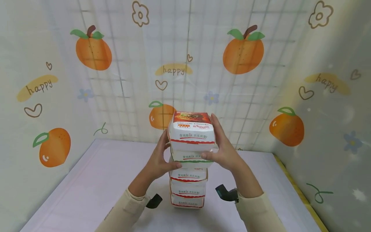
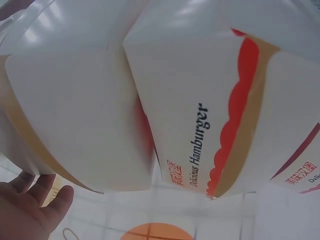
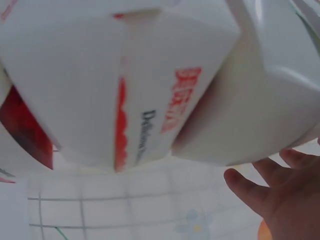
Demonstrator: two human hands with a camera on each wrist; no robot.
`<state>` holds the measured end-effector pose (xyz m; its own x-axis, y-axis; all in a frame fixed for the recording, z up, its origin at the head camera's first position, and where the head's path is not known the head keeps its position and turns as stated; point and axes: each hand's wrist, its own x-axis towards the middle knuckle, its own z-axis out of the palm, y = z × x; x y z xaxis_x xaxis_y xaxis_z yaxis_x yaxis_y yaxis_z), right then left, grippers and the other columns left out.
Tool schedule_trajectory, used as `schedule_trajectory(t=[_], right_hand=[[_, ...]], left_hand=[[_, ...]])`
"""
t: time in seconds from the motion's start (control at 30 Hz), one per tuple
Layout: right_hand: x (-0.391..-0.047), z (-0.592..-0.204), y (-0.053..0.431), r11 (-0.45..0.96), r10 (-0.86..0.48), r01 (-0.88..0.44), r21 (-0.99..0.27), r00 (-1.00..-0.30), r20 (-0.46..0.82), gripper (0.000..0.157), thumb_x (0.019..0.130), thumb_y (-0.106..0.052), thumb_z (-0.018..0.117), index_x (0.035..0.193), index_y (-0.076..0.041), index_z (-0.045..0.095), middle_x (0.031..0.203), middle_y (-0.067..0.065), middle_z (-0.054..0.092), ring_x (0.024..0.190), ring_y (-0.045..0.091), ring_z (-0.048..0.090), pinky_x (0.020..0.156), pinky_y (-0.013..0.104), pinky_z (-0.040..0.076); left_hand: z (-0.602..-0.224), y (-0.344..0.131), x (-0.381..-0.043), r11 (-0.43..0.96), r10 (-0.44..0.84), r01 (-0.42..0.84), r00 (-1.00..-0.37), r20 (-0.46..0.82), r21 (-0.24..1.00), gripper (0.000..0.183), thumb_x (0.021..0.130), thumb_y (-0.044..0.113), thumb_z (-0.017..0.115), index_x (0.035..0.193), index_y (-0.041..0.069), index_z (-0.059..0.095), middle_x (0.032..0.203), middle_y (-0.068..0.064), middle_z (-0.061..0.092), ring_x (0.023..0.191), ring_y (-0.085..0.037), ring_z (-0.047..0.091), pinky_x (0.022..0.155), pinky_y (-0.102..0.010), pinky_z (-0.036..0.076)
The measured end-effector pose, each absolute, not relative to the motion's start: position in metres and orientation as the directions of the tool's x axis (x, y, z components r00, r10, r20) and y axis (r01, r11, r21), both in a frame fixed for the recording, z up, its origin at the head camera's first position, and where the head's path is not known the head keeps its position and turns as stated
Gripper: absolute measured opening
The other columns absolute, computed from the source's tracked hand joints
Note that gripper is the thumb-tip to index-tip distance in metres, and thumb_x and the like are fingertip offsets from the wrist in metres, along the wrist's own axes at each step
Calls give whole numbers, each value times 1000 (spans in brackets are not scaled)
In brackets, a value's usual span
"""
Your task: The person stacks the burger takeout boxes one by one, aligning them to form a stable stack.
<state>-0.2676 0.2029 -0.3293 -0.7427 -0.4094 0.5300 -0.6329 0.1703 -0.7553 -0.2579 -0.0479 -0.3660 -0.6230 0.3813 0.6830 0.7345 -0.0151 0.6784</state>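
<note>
Several white hamburger boxes are stacked upright in the middle of the table. The top box (image 1: 191, 135) has a burger picture on its lid and a red wavy band. Under it is a green-banded hamburger box (image 1: 188, 157). My left hand (image 1: 160, 159) grips the upper boxes from the left, its thumb across the green-banded one's front corner. From the right, my right hand (image 1: 226, 149) holds them too, thumb on the same front and fingers up along the top box's side. Red-banded lower boxes (image 1: 187, 192) stand beneath. Both wrist views show box sides close up, fingertips partly hidden.
The stack stands on a pale table (image 1: 116, 167) with a yellow strip (image 1: 292, 190) along its right edge. Around the back and sides hangs a curtain (image 1: 203, 42) printed with oranges, in front of a wire grid. A dark wrist device (image 1: 227, 193) sits at the right cuff.
</note>
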Motion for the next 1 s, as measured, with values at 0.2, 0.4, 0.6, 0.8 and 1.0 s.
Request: schedule_trajectory(t=[0.2,0.4,0.6,0.8,1.0], right_hand=[[-276,-342,208,91,-440,-590,-802,-746,499,119,74,-18,81,155,-39,-3,159,1,17,134,34,35,99,71,28],[-283,-350,210,32,-507,-564,-825,-721,473,115,74,-19,79,155,-38,0,141,10,44,120,36,51,94,66,38],[-285,-351,210,18,-505,-577,-817,-710,491,110,75,-14,76,156,-37,4,138,9,47,116,35,55,88,60,47],[-287,-352,208,10,-484,-595,-804,-706,516,109,75,-10,75,156,-35,7,136,10,49,114,34,57,88,58,48],[-287,-350,208,26,-484,-612,-790,-699,526,106,76,-11,73,156,-34,8,135,9,50,112,33,57,88,57,48]], left_hand=[[-369,-50,-260,-12,388,733,-624,678,681,106,79,41,79,156,17,10,140,-3,46,130,-24,38,106,-59,29],[-367,-49,-261,-2,401,722,-633,662,692,104,80,45,78,156,18,11,140,-1,45,133,-22,35,107,-56,29],[-372,-48,-267,12,406,718,-639,653,696,104,79,47,77,156,22,11,140,0,45,134,-21,34,107,-56,29],[-392,-49,-286,29,409,714,-647,643,699,105,77,55,76,156,31,9,142,5,44,136,-19,32,108,-54,29],[-401,-56,-291,22,421,701,-653,629,713,104,77,54,75,155,31,11,150,5,35,139,-19,28,108,-56,28]])
